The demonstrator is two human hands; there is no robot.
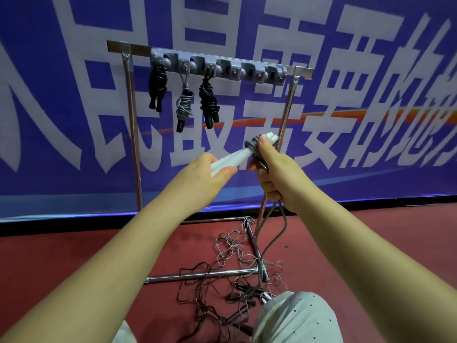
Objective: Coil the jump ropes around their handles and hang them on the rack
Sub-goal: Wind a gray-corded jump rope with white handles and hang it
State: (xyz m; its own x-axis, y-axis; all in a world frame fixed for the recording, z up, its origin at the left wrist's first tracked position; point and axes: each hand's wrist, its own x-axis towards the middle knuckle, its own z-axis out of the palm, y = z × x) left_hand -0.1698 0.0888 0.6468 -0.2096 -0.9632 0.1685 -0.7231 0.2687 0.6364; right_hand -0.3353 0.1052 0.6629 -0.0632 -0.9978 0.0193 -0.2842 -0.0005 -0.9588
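**Both hands on a white-handled rope before the rack**

Gripping firmly, the left hand (212, 167) curled its fingers round the near ends of the two white handles (241, 153), which lay side by side and pointed up and away toward the rack. That grip was closed on the handles. The right hand (274, 169) pinched the grey rope (254, 144) against the handles where it was wound round them in a few turns, so this grip too was closed, on the rope. From under the right hand two strands of the same rope hung down to the red floor (74, 268).

Beyond the hands stood the metal rack (133, 134), with a grey hook bar (222, 66) across its top. Three coiled ropes hung from the bar's left part: a black bundle (157, 87), a grey-wound bundle (184, 105), and another black bundle (209, 102). The hooks to their right held nothing.

On the floor by the rack's foot lay loose ropes in a tangle, a pale one (235, 246) farther off and a dark one (197, 285) nearer. A blue banner (371, 144) with large white characters filled the background.
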